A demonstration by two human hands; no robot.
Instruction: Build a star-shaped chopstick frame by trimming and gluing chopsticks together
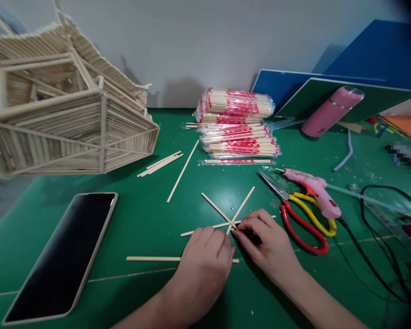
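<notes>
Several thin wooden sticks cross each other on the green mat, meeting at one point in front of me. My left hand is curled, knuckles up, with its fingertips pressed on the sticks just left of that crossing. My right hand pinches the crossing from the right and has a small dark object under its fingers, which I cannot make out. One more stick lies flat, passing under my left hand.
A large model built of sticks stands at the far left. A phone lies face up at the near left. Wrapped bundles of sticks are stacked at the back. Red-handled scissors, a pink glue gun, its black cable and a pink flask lie right.
</notes>
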